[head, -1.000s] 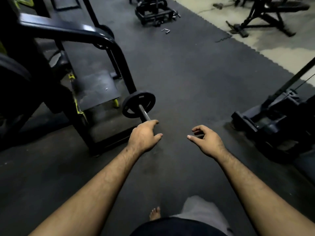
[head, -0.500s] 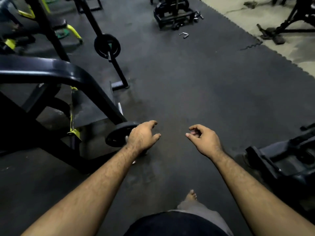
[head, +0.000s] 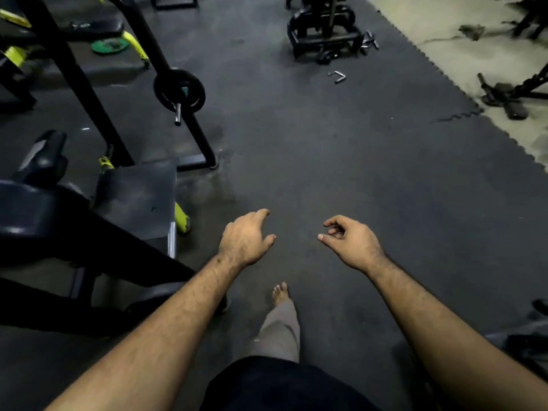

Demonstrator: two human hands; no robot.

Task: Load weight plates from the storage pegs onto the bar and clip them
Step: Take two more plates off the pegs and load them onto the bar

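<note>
My left hand [head: 244, 240] hangs over the dark rubber floor, palm down, fingers loosely apart and holding nothing. My right hand [head: 350, 241] is level with it to the right, fingers curled but empty. Farther ahead on the left a black weight plate [head: 179, 91] sits on the steel end of a bar [head: 177, 114], beside a slanted black rack upright [head: 175, 84]. A green plate [head: 110, 45] lies on the floor behind the rack. A black rack [head: 324, 31] holding what look like clips and handles stands far ahead. Both hands are well short of the plate.
A black bench frame [head: 89, 232] with a padded step [head: 139, 197] and yellow trim fills the left side. A metal handle [head: 337, 76] lies on the floor ahead. My bare foot [head: 280, 293] steps forward. More machine bases sit at the right edge [head: 510, 96].
The view has moved forward past the bench. The plate on the near bar end that my left hand was beside has dropped out of sight; the farther loaded plate is closer. Both hands stay empty.
</note>
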